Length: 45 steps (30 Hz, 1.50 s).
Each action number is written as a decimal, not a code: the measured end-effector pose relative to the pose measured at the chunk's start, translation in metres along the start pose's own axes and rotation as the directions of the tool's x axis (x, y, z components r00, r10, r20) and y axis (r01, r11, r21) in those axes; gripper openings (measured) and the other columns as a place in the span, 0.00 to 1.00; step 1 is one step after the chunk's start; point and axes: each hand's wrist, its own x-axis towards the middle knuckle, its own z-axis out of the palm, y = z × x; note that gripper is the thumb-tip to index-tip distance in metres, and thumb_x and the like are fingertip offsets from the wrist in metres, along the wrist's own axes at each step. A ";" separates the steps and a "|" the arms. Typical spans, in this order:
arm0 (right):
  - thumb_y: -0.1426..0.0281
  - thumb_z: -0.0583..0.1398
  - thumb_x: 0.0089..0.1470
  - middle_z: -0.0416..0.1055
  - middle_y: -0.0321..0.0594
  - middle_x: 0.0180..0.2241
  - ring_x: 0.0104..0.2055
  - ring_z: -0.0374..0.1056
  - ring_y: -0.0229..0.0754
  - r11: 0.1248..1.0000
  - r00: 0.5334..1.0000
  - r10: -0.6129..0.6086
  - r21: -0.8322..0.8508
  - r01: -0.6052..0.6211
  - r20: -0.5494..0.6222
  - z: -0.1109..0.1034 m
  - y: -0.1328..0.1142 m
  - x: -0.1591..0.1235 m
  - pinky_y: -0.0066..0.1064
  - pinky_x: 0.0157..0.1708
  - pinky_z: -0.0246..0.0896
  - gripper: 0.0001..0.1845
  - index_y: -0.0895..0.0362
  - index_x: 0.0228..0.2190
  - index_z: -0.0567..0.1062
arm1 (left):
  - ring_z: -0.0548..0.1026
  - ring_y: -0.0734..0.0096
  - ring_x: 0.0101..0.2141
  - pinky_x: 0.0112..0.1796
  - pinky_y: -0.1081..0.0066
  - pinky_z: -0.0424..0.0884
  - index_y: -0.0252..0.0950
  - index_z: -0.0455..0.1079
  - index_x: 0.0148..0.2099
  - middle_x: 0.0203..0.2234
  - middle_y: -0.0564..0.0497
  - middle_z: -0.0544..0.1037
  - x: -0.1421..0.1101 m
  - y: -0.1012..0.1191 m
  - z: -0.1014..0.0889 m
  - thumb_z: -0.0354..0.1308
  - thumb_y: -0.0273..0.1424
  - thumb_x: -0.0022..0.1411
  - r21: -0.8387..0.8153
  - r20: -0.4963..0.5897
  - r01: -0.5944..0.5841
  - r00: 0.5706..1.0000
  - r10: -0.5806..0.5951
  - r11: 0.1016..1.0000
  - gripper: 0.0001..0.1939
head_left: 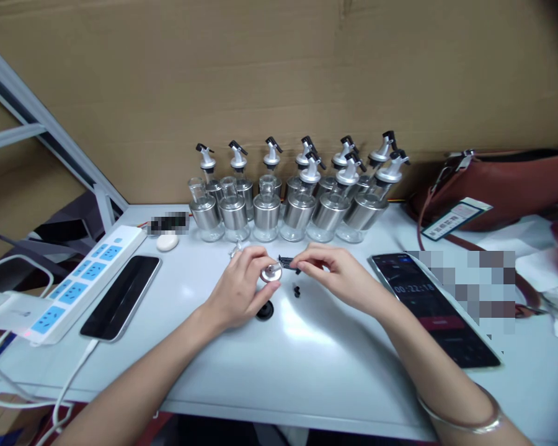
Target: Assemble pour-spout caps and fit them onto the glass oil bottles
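My left hand (pixel 242 288) is closed around a silver pourer top (pixel 271 271), whose round base faces me. My right hand (pixel 337 269) pinches a small black lever (pixel 287 262) with thumb and fingertips, right beside the pourer top. Whether the two parts touch I cannot tell. Below my left fingers, a round black stopper (pixel 265 311) lies on the table, partly covered by the thumb. Small black pieces (pixel 297 291) lie between my hands. Another silver part (pixel 235 249) shows just behind my left hand.
Behind my hands stand two rows of glass bottles with steel bands (pixel 266 214), many topped with pourers. At left are a power strip (pixel 86 279), a charging phone (pixel 121 300) and a white round object (pixel 168 241). A timer phone (pixel 439 310) and brown bag (pixel 516 186) lie right.
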 end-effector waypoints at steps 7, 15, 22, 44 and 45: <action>0.74 0.54 0.56 0.74 0.39 0.29 0.29 0.67 0.39 0.972 0.988 0.120 -0.213 -0.098 0.094 -0.006 0.009 0.002 0.29 0.30 0.58 0.09 0.57 0.29 0.74 | 0.68 0.63 0.42 0.42 0.62 0.68 0.35 0.57 0.48 0.40 0.44 0.66 0.001 0.001 -0.001 0.46 0.30 0.67 0.022 -0.032 0.000 0.999 0.000 1.000 0.08; 0.64 0.67 0.39 0.70 0.35 0.22 0.22 0.63 0.38 0.868 0.886 0.400 -0.406 -0.284 0.234 -0.023 0.024 -0.009 0.28 0.21 0.55 0.11 0.56 0.24 0.73 | 0.69 0.63 0.42 0.41 0.63 0.68 0.35 0.59 0.48 0.41 0.43 0.67 0.001 0.000 -0.002 0.47 0.30 0.66 0.022 -0.037 -0.003 0.999 0.004 1.000 0.09; 0.78 0.63 0.37 0.67 0.32 0.20 0.21 0.60 0.36 0.902 0.860 0.376 -0.349 -0.254 0.346 -0.008 0.010 -0.013 0.26 0.21 0.53 0.07 0.56 0.20 0.71 | 0.69 0.63 0.41 0.41 0.63 0.68 0.35 0.59 0.48 0.41 0.43 0.67 0.001 -0.001 -0.001 0.48 0.29 0.66 0.036 -0.034 0.000 0.999 0.001 0.999 0.09; 0.86 0.51 0.42 0.72 0.37 0.28 0.30 0.68 0.38 0.967 0.957 0.164 -0.232 -0.107 0.240 0.006 0.006 -0.004 0.26 0.31 0.59 0.20 0.59 0.34 0.74 | 0.69 0.64 0.41 0.41 0.64 0.69 0.34 0.59 0.49 0.42 0.44 0.67 0.001 -0.002 -0.002 0.48 0.30 0.66 0.040 -0.030 0.000 1.000 0.001 0.999 0.10; 0.86 0.51 0.42 0.72 0.37 0.28 0.30 0.67 0.38 0.966 0.958 0.165 -0.236 -0.108 0.235 0.006 0.006 -0.004 0.26 0.31 0.59 0.19 0.59 0.33 0.74 | 0.69 0.64 0.41 0.41 0.64 0.69 0.34 0.59 0.49 0.42 0.44 0.67 0.001 -0.002 -0.002 0.47 0.30 0.66 0.042 -0.031 0.000 1.000 0.001 0.999 0.10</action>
